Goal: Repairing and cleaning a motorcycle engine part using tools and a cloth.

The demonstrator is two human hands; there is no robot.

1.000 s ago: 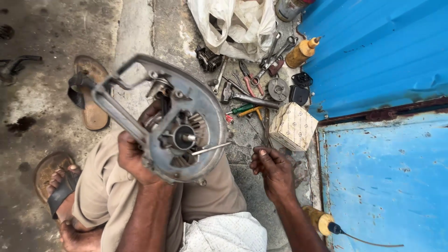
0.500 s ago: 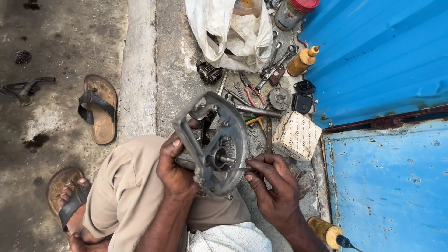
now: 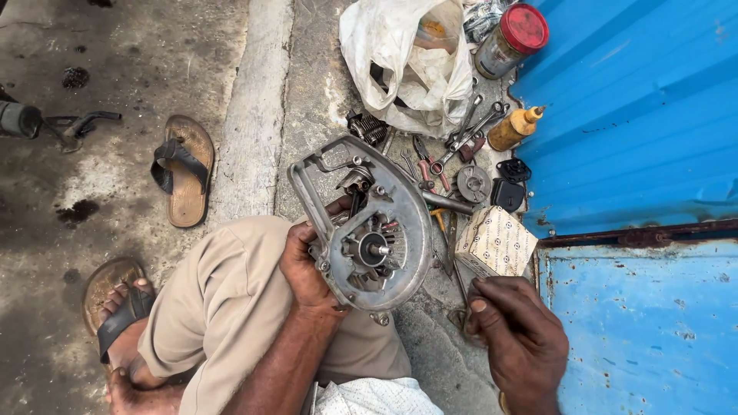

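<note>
Stained concrete floor [image 3: 115, 184] is strewn with tools; the metal engine housing [image 3: 369, 230] is gripped above the knee by the left hand [image 3: 304, 269]; the right hand [image 3: 515, 338], fingers curled, is lowered beside a patterned cardboard box [image 3: 496, 244].

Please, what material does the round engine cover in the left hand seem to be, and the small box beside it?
Engine cover, held by the left hand: probably cast aluminium, with a dull grey, grimy, unpainted surface. Small box: apparently cardboard, pale with a printed pattern and folded edges.

Tools [image 3: 453, 146], box [image 3: 496, 244] crowd right; bare concrete [image 3: 254, 115] open left.
</note>
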